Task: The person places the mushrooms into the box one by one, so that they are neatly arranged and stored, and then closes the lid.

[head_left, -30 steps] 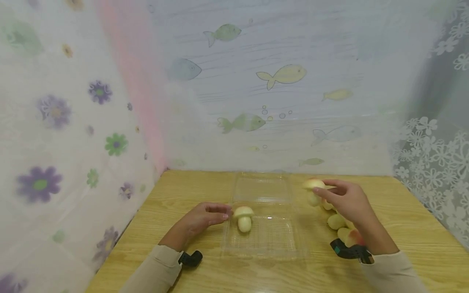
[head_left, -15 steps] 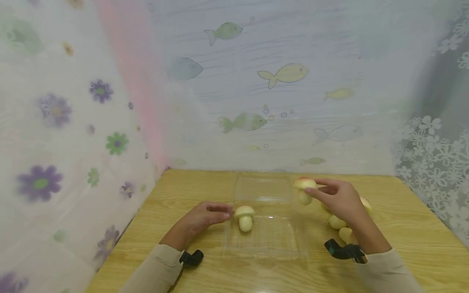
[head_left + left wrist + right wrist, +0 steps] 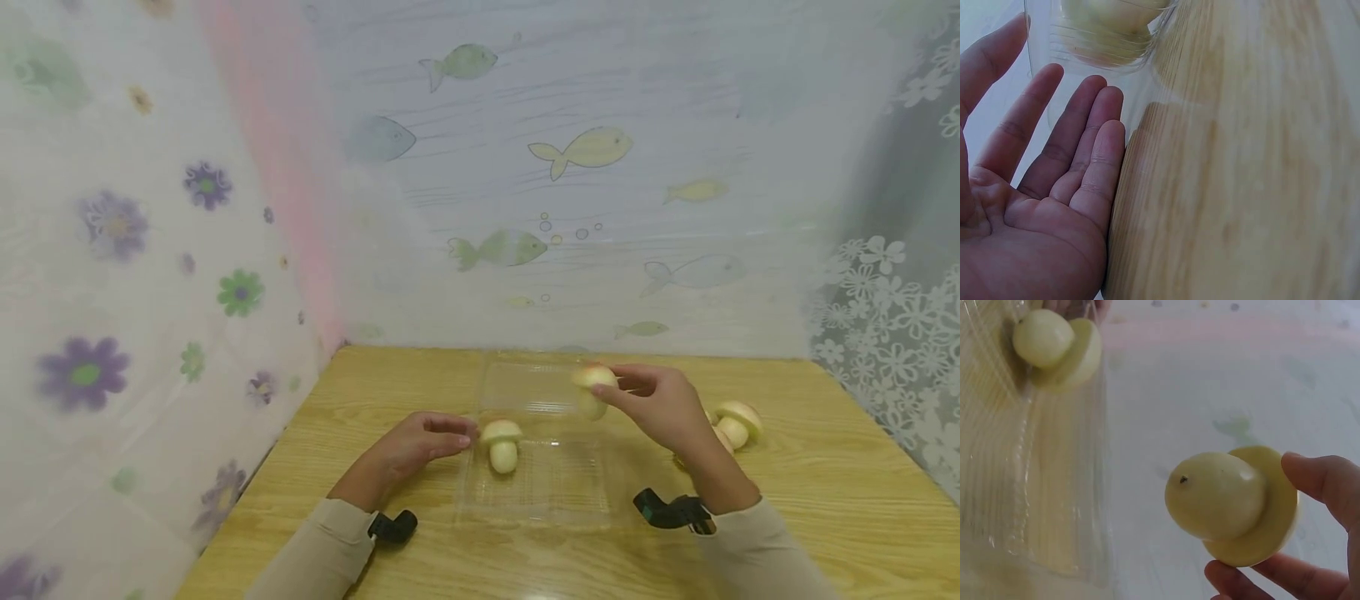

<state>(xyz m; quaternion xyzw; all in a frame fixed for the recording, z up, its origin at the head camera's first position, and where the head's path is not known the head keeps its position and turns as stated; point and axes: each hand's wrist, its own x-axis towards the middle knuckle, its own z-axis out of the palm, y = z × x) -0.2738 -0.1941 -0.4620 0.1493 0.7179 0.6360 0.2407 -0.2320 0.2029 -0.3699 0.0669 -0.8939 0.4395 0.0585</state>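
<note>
Sleeves [image 3: 311, 546] of beige cloth cover both forearms, which slant inward over the wooden table [image 3: 285, 508] from either side. The right hand [image 3: 660, 408] is raised, its wrist higher than the table top and its fingers pointing left. Thumb and fingertips pinch a pale toy mushroom [image 3: 596, 382] by the cap, a narrow grip with the stem left free and pointing down. In the head view, this mushroom overlaps the right side of the raised lid half of a clear plastic container [image 3: 551, 492], clear of the table.

The left hand [image 3: 416, 448] is low at the container's left edge, holding nothing. Its palm is turned inward, the thumb apart from the fingers, which extend loosely toward the clear wall; whether they touch it, I cannot tell for certain. Just beyond those fingertips, a second mushroom [image 3: 502, 447] lies at the left of the container's near half, stem toward the person.

More mushrooms [image 3: 737, 423] sit on the table at the right, partly hidden behind the right forearm. A black camera mount [image 3: 393, 527] is strapped at each wrist.
</note>
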